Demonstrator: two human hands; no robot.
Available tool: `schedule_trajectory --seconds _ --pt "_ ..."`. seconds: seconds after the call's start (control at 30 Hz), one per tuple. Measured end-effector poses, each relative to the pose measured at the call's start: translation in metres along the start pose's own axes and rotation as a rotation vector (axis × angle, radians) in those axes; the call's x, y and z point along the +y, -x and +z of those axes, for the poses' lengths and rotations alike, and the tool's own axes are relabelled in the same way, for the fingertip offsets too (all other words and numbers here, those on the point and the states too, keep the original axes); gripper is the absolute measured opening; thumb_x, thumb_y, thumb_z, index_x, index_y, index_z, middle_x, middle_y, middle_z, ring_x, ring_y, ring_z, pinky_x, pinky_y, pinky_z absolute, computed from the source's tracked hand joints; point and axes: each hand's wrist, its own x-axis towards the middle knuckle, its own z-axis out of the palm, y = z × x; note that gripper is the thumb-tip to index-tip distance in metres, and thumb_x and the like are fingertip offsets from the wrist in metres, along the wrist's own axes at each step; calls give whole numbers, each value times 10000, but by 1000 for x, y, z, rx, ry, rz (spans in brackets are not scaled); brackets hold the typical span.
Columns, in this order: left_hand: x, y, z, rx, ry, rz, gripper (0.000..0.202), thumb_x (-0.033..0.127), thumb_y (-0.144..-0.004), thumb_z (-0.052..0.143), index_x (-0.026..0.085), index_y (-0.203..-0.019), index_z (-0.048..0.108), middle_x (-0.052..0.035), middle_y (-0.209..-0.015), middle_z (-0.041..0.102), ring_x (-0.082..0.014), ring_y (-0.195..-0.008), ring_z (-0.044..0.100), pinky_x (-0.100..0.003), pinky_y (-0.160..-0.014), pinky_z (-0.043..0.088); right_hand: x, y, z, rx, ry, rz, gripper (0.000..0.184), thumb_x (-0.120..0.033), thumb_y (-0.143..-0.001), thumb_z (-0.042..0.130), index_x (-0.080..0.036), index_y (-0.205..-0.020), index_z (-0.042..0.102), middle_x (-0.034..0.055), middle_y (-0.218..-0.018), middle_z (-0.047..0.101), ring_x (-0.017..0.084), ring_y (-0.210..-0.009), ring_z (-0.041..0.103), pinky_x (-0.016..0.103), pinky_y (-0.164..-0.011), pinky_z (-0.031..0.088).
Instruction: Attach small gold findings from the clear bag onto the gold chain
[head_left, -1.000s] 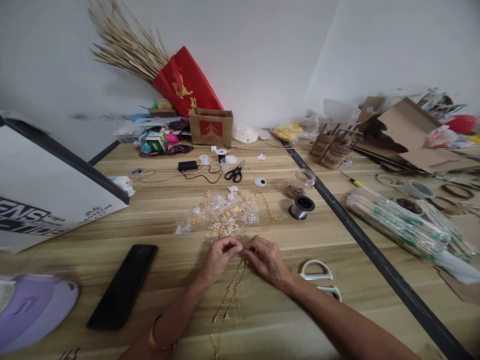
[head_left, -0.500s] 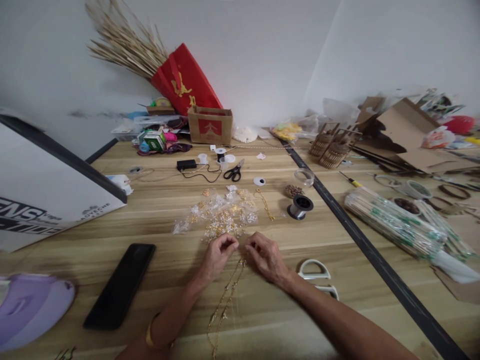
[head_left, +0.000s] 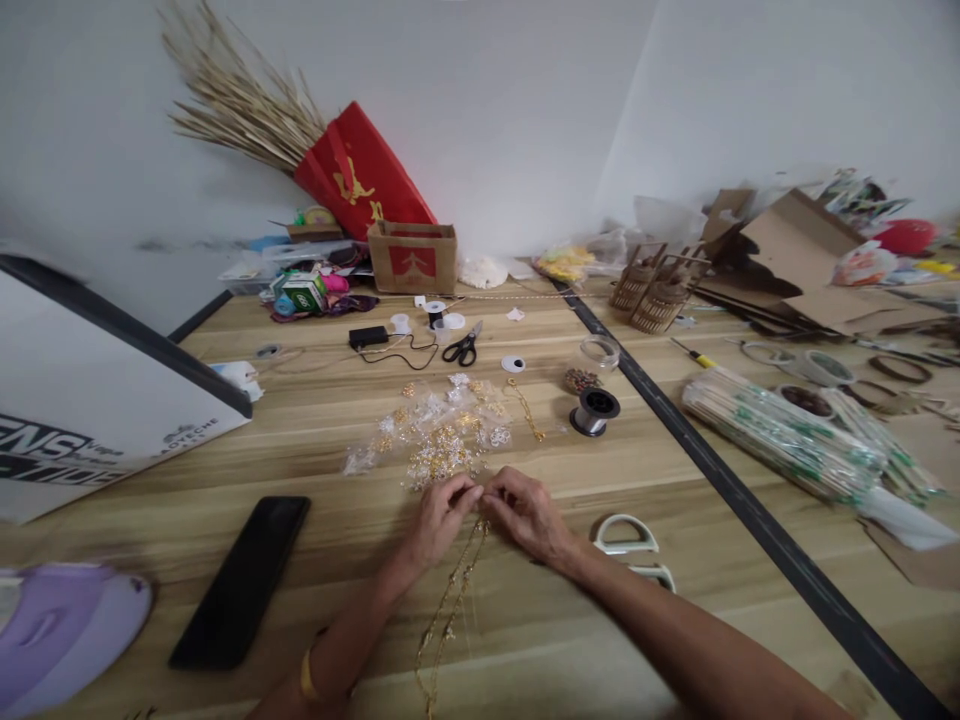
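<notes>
Both hands low over the wood tabletop point(head_left: 555, 640), fingertips meeting near the middle. Left hand point(head_left: 444, 518): thumb and forefinger pinched together, whatever is between them too small to tell. Right hand point(head_left: 531, 515): thumb and fingers pinched at the top end of a long gold chain point(head_left: 450, 605). Chain runs from there toward the person in two strands, small charms along it, far end near the bottom edge of view. Gold bracelet point(head_left: 307, 678) on the left arm.

Just beyond the fingertips: pile of gold and clear beads point(head_left: 439, 455), some in small plastic bags. Short gold chain point(head_left: 527, 412) lies right of the pile, then wire spool point(head_left: 595, 411), upright, with more beads point(head_left: 581, 380) just behind it. Black scissors point(head_left: 462, 348) behind the pile, blades slightly apart; black adapter point(head_left: 368, 337) with cord to their left.

Pale loop handles point(head_left: 626, 535) beside the right forearm, lower one partly covered by it. Black phone point(head_left: 241, 583) flat, left of the left forearm; purple object point(head_left: 82, 620) at the left edge, cut off. White box point(head_left: 112, 400) above that.

Back: red bag point(head_left: 367, 170) tilted, dry stalks point(head_left: 247, 110) sticking out; paper bag point(head_left: 412, 258) in front. Right side: two small baskets point(head_left: 660, 290), cardboard point(head_left: 810, 240), wrapped sticks point(head_left: 780, 430) past a black strip point(head_left: 720, 480).
</notes>
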Motion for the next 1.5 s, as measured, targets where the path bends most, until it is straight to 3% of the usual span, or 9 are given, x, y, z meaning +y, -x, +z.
schedule_trajectory --seconds 0.2,0.43,1.5 --pt "4 2 -1 31 -80 41 246 314 -835 491 170 -640 537 11 -596 525 -138 -587 478 -233 -583 358 0 1 2 -10 -6 27 139 -268 -881 523 -183 -788 581 7 -675 568 121 -587 517 218 -542 400" --pt "-6 2 -1 51 -108 14 229 300 -832 493 170 -648 533 13 -594 520 -136 -590 477 -232 -586 365 2 0 3 -35 105 -3 124 -217 -880 508 -186 -771 556 7 -684 573 125 -587 509 223 -555 383" --pt "-9 1 -1 26 34 -51 284 346 -795 503 160 -580 518 14 -550 511 -128 -561 468 -230 -564 362 4 3 2 -30 190 -62 123 -202 -884 470 -186 -794 551 17 -704 580 127 -598 515 221 -562 389"
